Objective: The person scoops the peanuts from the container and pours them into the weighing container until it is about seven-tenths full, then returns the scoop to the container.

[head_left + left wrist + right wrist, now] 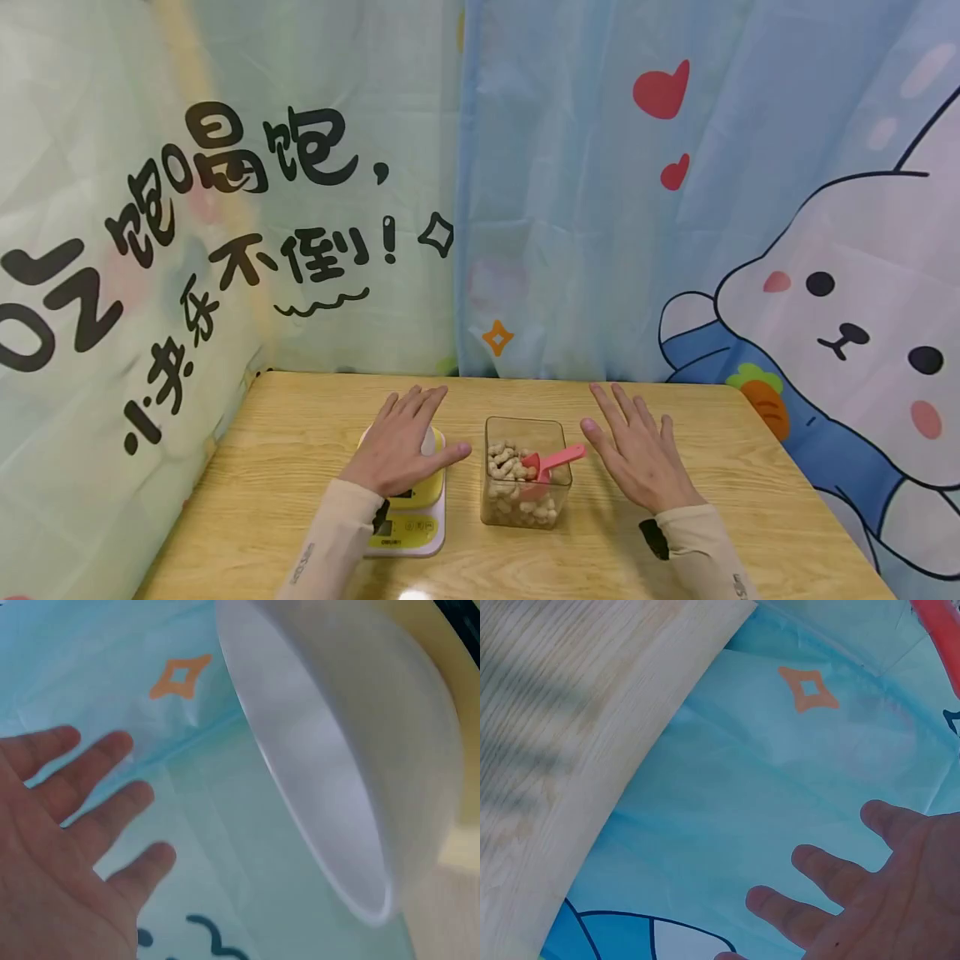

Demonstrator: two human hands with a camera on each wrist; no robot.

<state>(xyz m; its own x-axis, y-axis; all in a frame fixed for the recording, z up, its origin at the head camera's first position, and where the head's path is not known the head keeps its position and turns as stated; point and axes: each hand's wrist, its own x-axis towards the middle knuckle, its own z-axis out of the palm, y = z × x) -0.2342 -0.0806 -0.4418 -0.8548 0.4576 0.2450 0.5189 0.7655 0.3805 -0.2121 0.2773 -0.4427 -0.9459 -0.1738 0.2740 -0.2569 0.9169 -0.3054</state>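
My left hand (401,446) hovers over the yellow-and-white kitchen scale (408,529), fingers spread and holding nothing. A white bowl (420,750) sits on the scale; in the head view the hand hides most of it. To the right of the scale stands a clear brownish square container (538,435) with unshelled peanuts (506,462) in its lower part. A pink scoop (562,457) leans in it, handle out over the right rim. My right hand (637,458) is raised just right of the container, its fingers apart and nothing in its grasp.
Everything stands on a light wooden table (300,408). Behind it hangs a printed curtain (540,208) with lettering, hearts and a cartoon animal, close along the table's back and side edges. Both sleeves carry dark wrist straps (654,540).
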